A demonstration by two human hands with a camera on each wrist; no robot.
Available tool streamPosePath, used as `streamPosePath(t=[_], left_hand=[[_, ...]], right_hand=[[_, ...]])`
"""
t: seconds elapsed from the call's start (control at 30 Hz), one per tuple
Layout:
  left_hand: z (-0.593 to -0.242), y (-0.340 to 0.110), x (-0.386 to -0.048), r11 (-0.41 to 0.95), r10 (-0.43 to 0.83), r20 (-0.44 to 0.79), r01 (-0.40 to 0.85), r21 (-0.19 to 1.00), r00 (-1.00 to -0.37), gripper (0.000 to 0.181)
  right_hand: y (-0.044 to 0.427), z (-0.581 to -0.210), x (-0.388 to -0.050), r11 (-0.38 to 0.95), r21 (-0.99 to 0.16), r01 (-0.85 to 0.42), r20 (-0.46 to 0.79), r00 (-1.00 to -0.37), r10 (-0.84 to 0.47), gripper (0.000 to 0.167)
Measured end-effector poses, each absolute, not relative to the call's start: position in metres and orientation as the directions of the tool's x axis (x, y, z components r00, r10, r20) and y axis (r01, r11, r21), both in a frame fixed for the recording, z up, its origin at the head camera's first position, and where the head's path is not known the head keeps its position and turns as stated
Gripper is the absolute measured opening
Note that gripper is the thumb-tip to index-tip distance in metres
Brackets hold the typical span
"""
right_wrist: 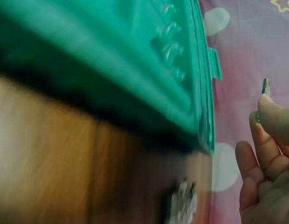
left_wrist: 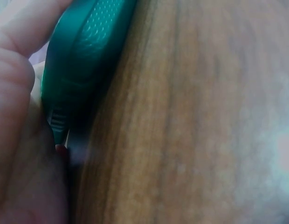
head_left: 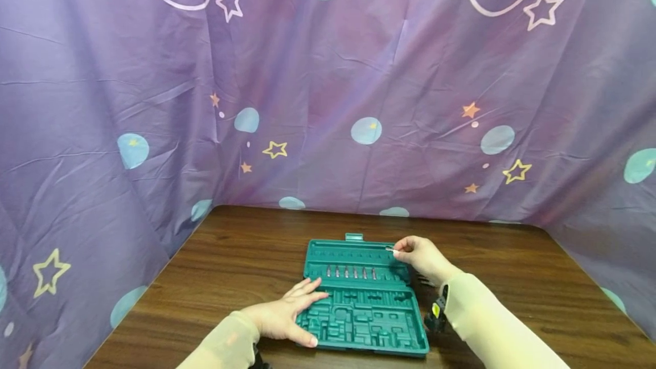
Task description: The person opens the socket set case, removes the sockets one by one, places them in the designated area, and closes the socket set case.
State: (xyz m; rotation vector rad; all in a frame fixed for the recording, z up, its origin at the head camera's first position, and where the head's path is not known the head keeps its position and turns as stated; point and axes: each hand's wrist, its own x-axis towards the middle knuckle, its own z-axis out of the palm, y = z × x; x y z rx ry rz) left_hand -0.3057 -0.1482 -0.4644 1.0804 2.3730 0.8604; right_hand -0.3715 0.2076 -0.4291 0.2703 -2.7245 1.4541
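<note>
**Screwdriver bit [head_left: 389,249] in a fingertip pinch at the green plastic tool case [head_left: 376,349]!**

And here's the right hand [head_left: 425,258], narrow at the tips, thumb and finger pinching one slim metal bit near the case's far right corner. The right wrist view shows its silvery end poking clear of the fingertips, the other fingers loosely bent. Over on the left, the left hand [head_left: 287,312] lies wide, fingers spread across the case's left edge.

The case lies open on the wooden table [head_left: 246,249], six bits [head_left: 355,273] lined up in the far half, moulded recesses filling the near half. More loose metal pieces [right_wrist: 182,205] sit on the table, just right of the case, too blurred to count.

How does it handle? That bit looks light, hard and stiff, hardly fragile, but smooth and small enough to slip or roll in a pinch. Best hold: across the shank, one end free. The case looks stiff and fairly light, liable to skid; the left edge makes a sensible place to press.
</note>
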Motion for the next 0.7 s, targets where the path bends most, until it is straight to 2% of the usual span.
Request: streamPosePath(t=[0.4,0.7], left_hand=[[-0.464,-0.149,-0.305,0.519,0.768,-0.095,0.528,0.672,-0.633,0.087],[-0.463,-0.147,-0.304,0.517,0.767,-0.099,0.519,0.681,-0.633,0.086]], right_hand=[[0.256,-0.44,-0.34,0.608,-0.778,-0.16,0.12,-0.987,-0.106,0.012],[0.272,-0.453,-0.324,0.669,-0.732,-0.129,0.088,-0.992,-0.095,0.011]])
